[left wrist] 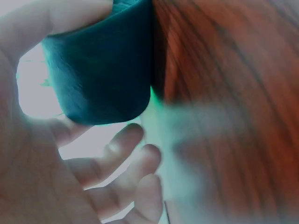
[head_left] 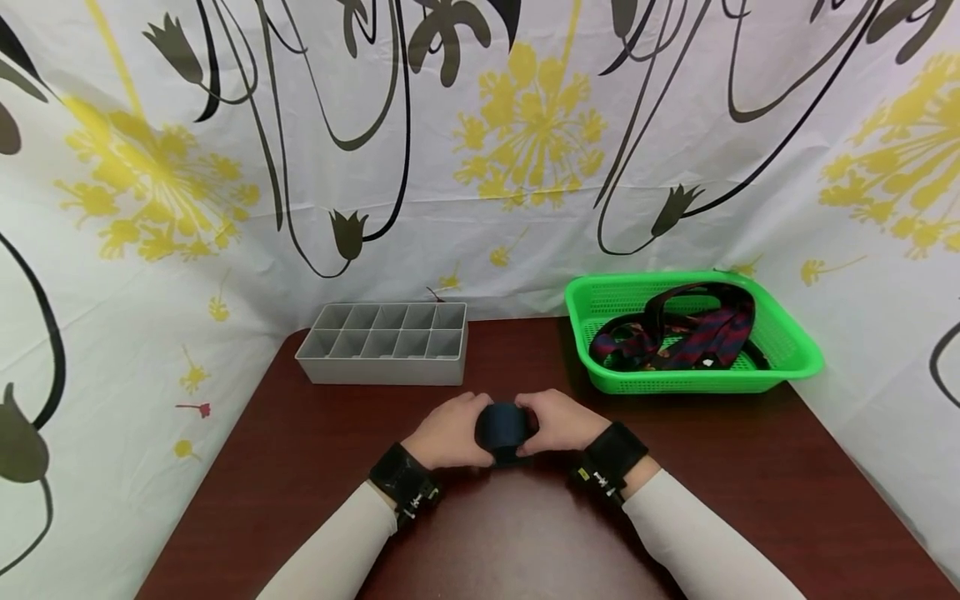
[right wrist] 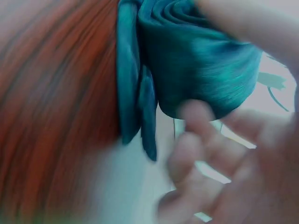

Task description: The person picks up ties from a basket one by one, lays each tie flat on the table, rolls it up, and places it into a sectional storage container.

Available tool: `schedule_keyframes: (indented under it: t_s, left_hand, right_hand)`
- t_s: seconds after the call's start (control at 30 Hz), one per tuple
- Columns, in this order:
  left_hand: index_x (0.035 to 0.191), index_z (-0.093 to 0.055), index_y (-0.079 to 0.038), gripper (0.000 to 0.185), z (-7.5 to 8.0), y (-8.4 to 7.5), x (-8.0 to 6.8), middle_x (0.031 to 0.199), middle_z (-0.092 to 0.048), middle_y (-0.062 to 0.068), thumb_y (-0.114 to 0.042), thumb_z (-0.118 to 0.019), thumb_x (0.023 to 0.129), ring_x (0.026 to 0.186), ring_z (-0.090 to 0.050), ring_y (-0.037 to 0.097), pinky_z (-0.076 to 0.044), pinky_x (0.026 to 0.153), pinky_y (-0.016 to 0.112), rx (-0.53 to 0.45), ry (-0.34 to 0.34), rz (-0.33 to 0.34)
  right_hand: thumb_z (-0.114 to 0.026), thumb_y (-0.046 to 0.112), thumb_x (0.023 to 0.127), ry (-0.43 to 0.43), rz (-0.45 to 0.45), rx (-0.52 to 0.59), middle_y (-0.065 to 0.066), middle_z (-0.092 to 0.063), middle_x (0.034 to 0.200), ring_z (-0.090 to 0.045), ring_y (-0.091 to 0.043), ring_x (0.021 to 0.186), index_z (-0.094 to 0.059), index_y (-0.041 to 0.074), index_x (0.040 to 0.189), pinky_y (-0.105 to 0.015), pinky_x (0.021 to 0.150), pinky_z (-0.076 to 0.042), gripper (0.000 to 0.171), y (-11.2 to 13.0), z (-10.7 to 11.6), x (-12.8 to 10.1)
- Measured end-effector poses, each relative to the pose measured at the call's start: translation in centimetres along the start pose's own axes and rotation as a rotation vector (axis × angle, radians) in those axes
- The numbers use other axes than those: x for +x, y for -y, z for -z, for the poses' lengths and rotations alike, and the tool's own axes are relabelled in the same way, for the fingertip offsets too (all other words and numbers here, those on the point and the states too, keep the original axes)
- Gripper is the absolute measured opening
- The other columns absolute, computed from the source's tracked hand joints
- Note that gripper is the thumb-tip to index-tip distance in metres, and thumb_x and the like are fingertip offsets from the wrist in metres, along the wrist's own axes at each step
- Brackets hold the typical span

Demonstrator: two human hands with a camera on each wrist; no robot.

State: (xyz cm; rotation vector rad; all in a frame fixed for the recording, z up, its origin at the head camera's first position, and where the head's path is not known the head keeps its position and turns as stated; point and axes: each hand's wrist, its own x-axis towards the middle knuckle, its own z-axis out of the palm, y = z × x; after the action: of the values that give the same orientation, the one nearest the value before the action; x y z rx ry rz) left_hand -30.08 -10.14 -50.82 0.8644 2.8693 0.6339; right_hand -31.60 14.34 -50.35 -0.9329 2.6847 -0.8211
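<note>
a rolled dark blue tie (head_left: 502, 429) is held between both hands near the front middle of the dark wooden desk (head_left: 300, 467), just above its surface. the left hand (head_left: 448, 433) is curled around the roll from its nine o'clock side, and the right hand (head_left: 558, 423) is curled around it from three o'clock. in the left wrist view the thumb is seen pressed on top of the tie (left wrist: 100, 70), with the other fingers (left wrist: 124, 149) loosely bent below it. in the right wrist view the spiral end of the roll (right wrist: 196, 56) is shown, with a loose narrow tail hanging beside it toward the desk, and the fingers (right wrist: 196, 135) are wrapped underneath. black wrist straps are worn over pale sleeves on both arms.

at eleven o'clock from the hands, well apart, a grey divided organiser box (head_left: 384, 343) is set near the back edge of the desk. at one o'clock a green plastic basket (head_left: 787, 346) is placed, and several ties (head_left: 686, 337) in dark red and navy stripes are heaped inside it. a white cloth (head_left: 150, 208) printed with yellow flowers and black stems is hung around the desk.
</note>
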Motion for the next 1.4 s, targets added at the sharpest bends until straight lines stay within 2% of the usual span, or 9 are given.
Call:
schedule_keyframes:
  t_s: [0.17,0.33,0.43,0.63,0.8,0.93,1.07,1.23,1.4]
  left_hand:
    - [0.122,-0.063,-0.02,0.058,-0.2,0.0,0.0,0.102,-0.06,-0.003,-0.038,-0.088,0.072,0.085,-0.058,0.011,-0.053,0.074,0.028,-0.011,0.004,-0.007]
    - [0.112,-0.063,-0.019,0.045,0.1,-0.2,-0.1,0.095,-0.059,-0.003,-0.036,-0.082,0.075,0.079,-0.056,0.012,-0.051,0.068,0.029,0.022,-0.056,0.027]
    - [0.117,-0.062,-0.019,0.051,0.2,-0.2,-0.1,0.098,-0.06,-0.002,-0.036,-0.082,0.074,0.081,-0.057,0.012,-0.052,0.07,0.03,0.013,-0.056,0.027]
    - [0.129,-0.058,-0.019,0.063,-0.1,0.0,-0.1,0.106,-0.064,-0.001,-0.033,-0.085,0.074,0.089,-0.061,0.012,-0.054,0.081,0.031,-0.049,-0.027,0.018]
    - [0.127,-0.056,-0.014,0.059,-0.3,0.0,0.0,0.101,-0.07,0.001,-0.028,-0.085,0.078,0.085,-0.064,0.012,-0.056,0.08,0.032,-0.075,-0.03,0.047]
    - [0.134,-0.054,-0.009,0.064,-0.6,-0.2,0.1,0.106,-0.074,0.008,-0.022,-0.085,0.08,0.088,-0.069,0.015,-0.059,0.083,0.035,-0.129,-0.025,0.064]
    - [0.145,-0.048,-0.005,0.076,-0.6,-0.2,0.2,0.121,-0.073,0.013,-0.022,-0.086,0.081,0.1,-0.07,0.019,-0.059,0.089,0.037,-0.292,0.005,0.063]
    - [0.159,-0.037,-0.005,0.082,0.4,-0.3,-0.2,0.128,-0.066,0.02,-0.026,-0.08,0.092,0.106,-0.07,0.024,-0.062,0.088,0.042,-0.726,0.056,0.166]
    - [0.157,-0.04,-0.003,0.077,0.5,-0.4,-0.2,0.13,-0.065,0.026,-0.027,-0.079,0.095,0.103,-0.072,0.025,-0.064,0.089,0.042,-0.946,-0.035,0.299]
  right_hand:
    - [-0.092,0.027,0.075,0.047,-0.03,-0.022,0.011,-0.069,0.094,-0.063,-0.007,0.083,-0.065,0.023,0.116,-0.029,0.08,-0.054,0.049,-0.1,0.1,-0.1]
    - [-0.093,0.037,0.077,-0.035,0.052,0.006,0.01,-0.067,0.084,-0.063,-0.008,0.075,-0.059,0.024,0.123,-0.028,0.074,-0.054,0.058,0.7,0.3,-0.1]
    - [-0.093,0.033,0.076,-0.065,0.055,-0.01,0.008,-0.064,0.078,-0.059,-0.008,0.07,-0.063,0.022,0.115,-0.028,0.069,-0.052,0.05,1.0,0.2,-0.1]
    - [-0.094,0.025,0.07,0.004,-0.034,-0.075,0.012,-0.068,0.089,-0.06,-0.007,0.077,-0.066,0.022,0.106,-0.03,0.076,-0.052,0.045,0.6,-0.1,-0.2]
    - [-0.095,0.034,0.073,-0.021,-0.008,-0.009,0.012,-0.071,0.091,-0.065,-0.007,0.078,-0.061,0.025,0.112,-0.029,0.078,-0.055,0.052,0.8,0.2,-0.3]
    - [-0.094,0.032,0.076,-0.026,-0.004,0.02,0.012,-0.07,0.089,-0.064,-0.007,0.078,-0.063,0.026,0.108,-0.028,0.079,-0.055,0.045,0.7,0.1,-0.2]
    - [-0.091,0.025,0.075,-0.014,-0.005,0.012,0.01,-0.067,0.087,-0.061,-0.009,0.078,-0.064,0.023,0.103,-0.028,0.077,-0.053,0.039,0.3,-0.2,0.0]
    - [-0.088,0.021,0.078,-0.057,0.026,0.006,0.007,-0.066,0.088,-0.061,-0.01,0.077,-0.064,0.02,0.107,-0.028,0.074,-0.052,0.038,0.5,-0.4,0.1]
    - [-0.086,0.018,0.079,-0.155,0.054,0.0,0.008,-0.065,0.09,-0.06,-0.011,0.077,-0.061,0.024,0.112,-0.027,0.073,-0.051,0.042,1.1,-0.6,0.2]
